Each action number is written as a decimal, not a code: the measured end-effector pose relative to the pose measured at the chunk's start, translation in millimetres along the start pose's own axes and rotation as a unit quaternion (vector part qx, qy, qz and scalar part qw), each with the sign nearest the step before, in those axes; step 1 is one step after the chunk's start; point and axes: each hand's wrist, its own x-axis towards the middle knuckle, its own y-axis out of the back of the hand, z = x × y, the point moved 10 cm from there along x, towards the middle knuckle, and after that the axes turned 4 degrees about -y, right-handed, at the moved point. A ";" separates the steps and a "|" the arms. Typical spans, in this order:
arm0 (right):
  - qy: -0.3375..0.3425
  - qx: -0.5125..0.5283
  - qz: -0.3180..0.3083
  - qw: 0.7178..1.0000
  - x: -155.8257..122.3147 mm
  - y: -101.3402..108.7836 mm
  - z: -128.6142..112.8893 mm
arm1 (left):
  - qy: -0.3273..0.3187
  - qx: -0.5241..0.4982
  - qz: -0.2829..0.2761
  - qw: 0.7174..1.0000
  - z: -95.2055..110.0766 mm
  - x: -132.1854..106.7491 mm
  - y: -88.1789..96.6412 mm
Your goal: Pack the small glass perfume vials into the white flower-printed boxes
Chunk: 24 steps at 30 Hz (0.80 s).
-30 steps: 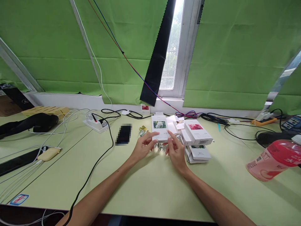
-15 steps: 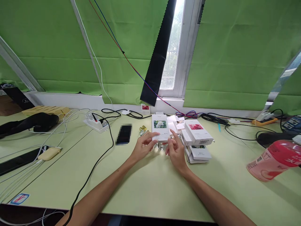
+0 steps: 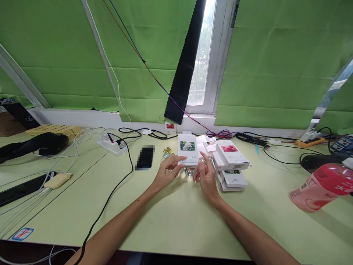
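A slim white carton (image 3: 188, 151) with a picture of white flowers stands tilted up in front of me. My left hand (image 3: 168, 172) grips its lower left edge between thumb and fingers. At the carton's lower right corner is my right hand (image 3: 206, 176), its index finger stretched out apart from the thumb; whether it touches the carton I cannot tell. Shiny silver pieces (image 3: 188, 171) lie partly hidden beneath the carton. Small gold and silver pieces (image 3: 167, 151) are on the table just beyond my left hand.
Stacked white cartons, the top one with a red flower (image 3: 230, 154), stand right of my hands. A blurred-out dark phone-like object (image 3: 145, 157) lies left. A pink bottle (image 3: 317, 189) is at far right. Black cable (image 3: 110, 200), a power strip (image 3: 112, 144) and green blinds (image 3: 275, 66) surround the table.
Almost nothing differs. My right hand's fingers have shifted very slightly at the carton's corner; the carton and my left hand keep their places.
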 end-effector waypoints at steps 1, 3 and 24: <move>-0.005 0.003 0.001 1.000 0.2 0.4 1.3 | -0.009 0.009 -0.002 1.000 2.2 -0.2 -0.3; -0.014 0.007 0.003 1.000 0.6 0.7 3.2 | -0.022 0.024 -0.009 0.999 5.3 -0.8 -1.7; -0.037 0.043 0.023 0.998 4.4 4.6 8.0 | -0.015 0.034 -0.048 0.998 10.3 -1.8 -11.3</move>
